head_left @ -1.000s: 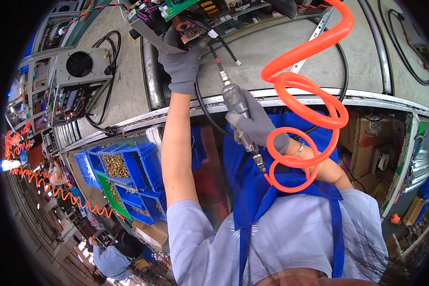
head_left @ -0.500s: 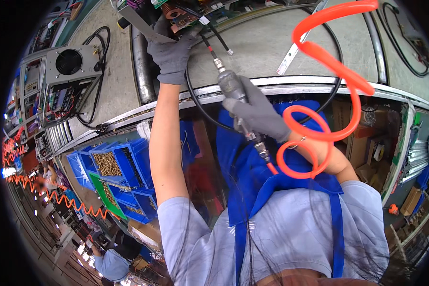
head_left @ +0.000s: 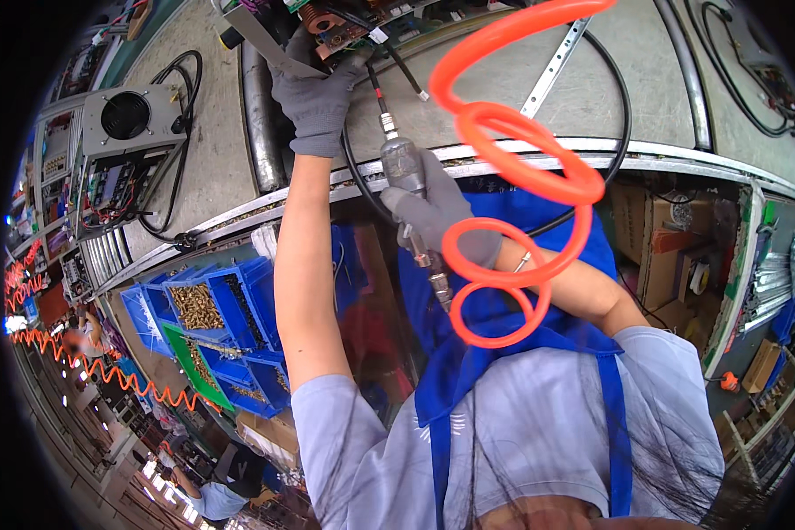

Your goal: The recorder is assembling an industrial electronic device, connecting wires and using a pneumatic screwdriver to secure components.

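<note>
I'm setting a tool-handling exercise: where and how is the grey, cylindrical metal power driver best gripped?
Probably around the driver's thick barrel, from the right, as the grey-gloved right hand does: its thin dark shaft points away, the coiled orange hose joins the opposite end, leaving the round middle to wrap.

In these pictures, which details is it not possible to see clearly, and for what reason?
- Head view: some fingers of the left grip, partly covered by the grey metal plate.
- Head view: the far part of the circuit assembly, cut off by the upper edge.
- Head view: the body of the power tool, partly covered by the right grip.
- Head view: what the tool tip touches; too small and dark.
</note>
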Demonstrator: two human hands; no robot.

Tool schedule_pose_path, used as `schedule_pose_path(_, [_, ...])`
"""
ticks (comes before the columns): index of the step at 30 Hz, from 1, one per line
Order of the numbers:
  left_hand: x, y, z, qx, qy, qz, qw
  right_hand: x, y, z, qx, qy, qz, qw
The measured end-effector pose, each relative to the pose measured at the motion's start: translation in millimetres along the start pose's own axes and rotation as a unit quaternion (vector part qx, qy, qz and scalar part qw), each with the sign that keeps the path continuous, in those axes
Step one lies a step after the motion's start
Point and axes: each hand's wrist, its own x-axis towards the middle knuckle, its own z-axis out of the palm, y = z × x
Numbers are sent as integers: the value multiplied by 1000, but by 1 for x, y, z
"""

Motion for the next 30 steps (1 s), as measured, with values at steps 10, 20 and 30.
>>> schedule_pose_path(10, [7,8,-2,66,-14,9,998,16,-3,-46,-141,-59,-11,988])
schedule_pose_path(20, [6,18,-2,139,-4,60,988,2,-31,-4,-8,-9,69,998])
schedule_pose_path(30, [5,6,-1,16,-46,13,999,14,-26,-50,-102,-68,25,992])
